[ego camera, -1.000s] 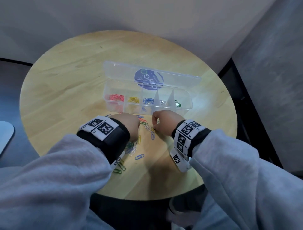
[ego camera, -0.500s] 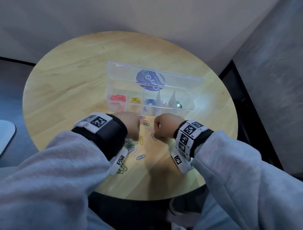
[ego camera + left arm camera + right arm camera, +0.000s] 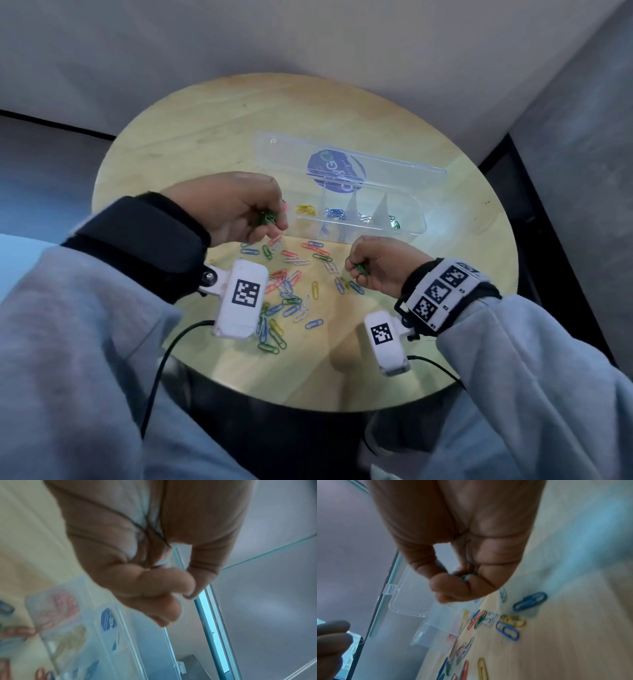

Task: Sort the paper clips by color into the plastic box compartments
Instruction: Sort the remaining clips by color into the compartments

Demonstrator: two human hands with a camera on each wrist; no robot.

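Note:
A clear plastic box [image 3: 416, 222] with its lid open stands on the round wooden table [image 3: 191, 144]. Its compartments hold red, yellow, blue, white and green clips. Loose paper clips [image 3: 294, 287] of mixed colours lie in front of it. My left hand [image 3: 246, 209] is raised in front of the box's left end, its curled fingers gripping green paper clips [image 3: 267, 217]. My right hand [image 3: 380, 265] hovers low over the pile's right side and pinches a green clip [image 3: 360, 269]. In the right wrist view the green clip [image 3: 468, 576] shows between thumb and fingers. The left wrist view is blurred, with the fingers [image 3: 163, 582] curled.
The table's near edge [image 3: 308, 406] runs just beyond my sleeves. A grey wall stands behind the table, and a dark gap [image 3: 534, 219] runs along its right side. Bare wood [image 3: 472, 260] lies right of the box.
Both hands have lifted off the pile. The left has risen and turned toward the box's left end with green clips; the right now pinches a green clip. The head view has shifted.

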